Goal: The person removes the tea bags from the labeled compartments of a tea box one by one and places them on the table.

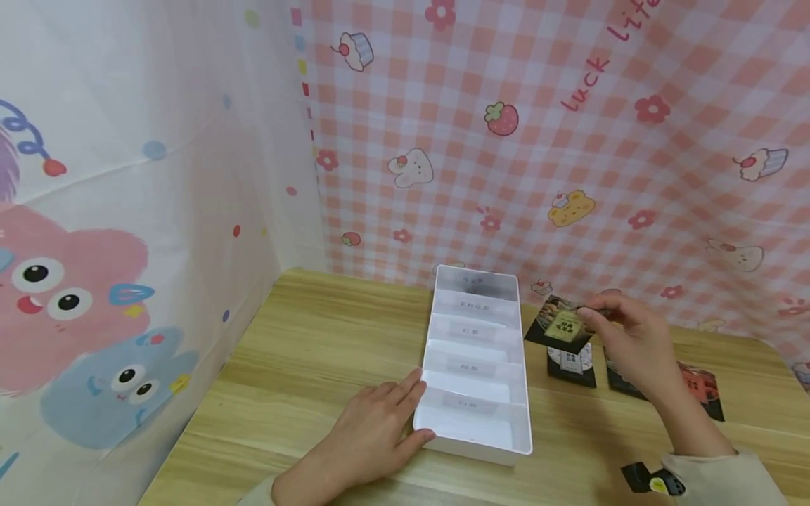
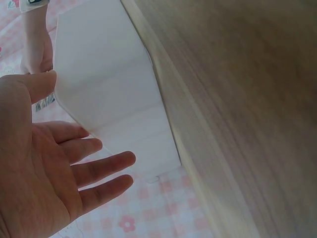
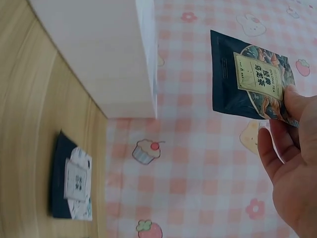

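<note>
In the head view my right hand [image 1: 639,344] pinches a dark tea sachet [image 1: 563,325] with a yellow-green label by its edge. It hangs above the table, just right of a white box [image 1: 471,446]. In the right wrist view the sachet [image 3: 252,77] reads "Oolong tea" and the thumb lies over its front. My left hand [image 1: 376,429] rests against the box's near left corner, fingers fairly straight along the side. Thumb and fingers of the left hand [image 2: 54,168] touch the box rim in the left wrist view. The box has several labelled compartments.
A white-labelled sachet [image 1: 571,365] lies on the wooden table [image 1: 316,337] beside the box. Further right lie a sachet partly hidden by my right hand and a red-labelled sachet [image 1: 699,386]. Patterned curtains [image 1: 506,176] stand behind and to the left of the table.
</note>
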`<state>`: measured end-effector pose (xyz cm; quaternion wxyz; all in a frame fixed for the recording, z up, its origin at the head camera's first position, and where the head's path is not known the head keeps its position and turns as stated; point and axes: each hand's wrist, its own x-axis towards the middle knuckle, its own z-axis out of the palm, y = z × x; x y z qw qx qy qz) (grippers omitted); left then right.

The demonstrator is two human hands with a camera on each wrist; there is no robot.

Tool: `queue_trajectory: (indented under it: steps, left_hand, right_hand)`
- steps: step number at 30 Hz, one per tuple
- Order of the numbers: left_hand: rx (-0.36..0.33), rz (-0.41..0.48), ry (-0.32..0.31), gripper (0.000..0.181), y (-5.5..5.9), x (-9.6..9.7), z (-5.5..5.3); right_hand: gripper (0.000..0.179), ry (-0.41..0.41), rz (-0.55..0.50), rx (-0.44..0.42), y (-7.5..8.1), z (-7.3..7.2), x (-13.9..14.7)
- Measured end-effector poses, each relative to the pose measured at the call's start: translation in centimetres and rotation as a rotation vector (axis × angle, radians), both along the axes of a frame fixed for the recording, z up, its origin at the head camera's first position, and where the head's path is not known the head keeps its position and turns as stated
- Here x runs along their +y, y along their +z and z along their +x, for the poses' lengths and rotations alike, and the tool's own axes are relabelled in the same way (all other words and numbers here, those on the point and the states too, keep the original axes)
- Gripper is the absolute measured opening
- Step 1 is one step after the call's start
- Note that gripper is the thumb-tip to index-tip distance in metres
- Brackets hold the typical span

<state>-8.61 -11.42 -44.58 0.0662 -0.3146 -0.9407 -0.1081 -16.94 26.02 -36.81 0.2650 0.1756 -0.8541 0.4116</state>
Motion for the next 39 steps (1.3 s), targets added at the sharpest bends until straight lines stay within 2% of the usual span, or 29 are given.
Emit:
queue_trajectory:
  steps: [5,9,14,24,32,39]
  left_hand:
    - [-0.007,-0.002,-0.001,0.069,0.0,0.0,0.0]
    - [-0.007,-0.002,-0.001,0.069,0.0,0.0,0.0]
    - [-0.010,0.001,-0.002,0.069,0.1,0.1,0.0]
    - [0.001,0.008,-0.003,0.068,0.1,0.0,0.0]
    - [-0.004,0.018,-0.006,0.069,0.0,0.0,0.0]
    - [-0.018,0.020,-0.003,0.069,0.1,0.0,0.0]
  right_hand:
    - [0.018,-0.011,0.025,0.021,-0.7,0.7,1.2]
    - [0.012,-0.024,0.041,-0.007,-1.0,1.3,2.2]
    - [0.003,-0.036,0.070,-0.070,-1.5,2.0,3.2]
    - [0.006,-0.071,0.161,-0.205,-2.9,3.2,4.6]
    - [0.006,-0.028,0.120,-0.300,-4.6,3.6,5.4]
    - [0.009,-0.029,0.151,-0.369,-6.2,4.0,5.6]
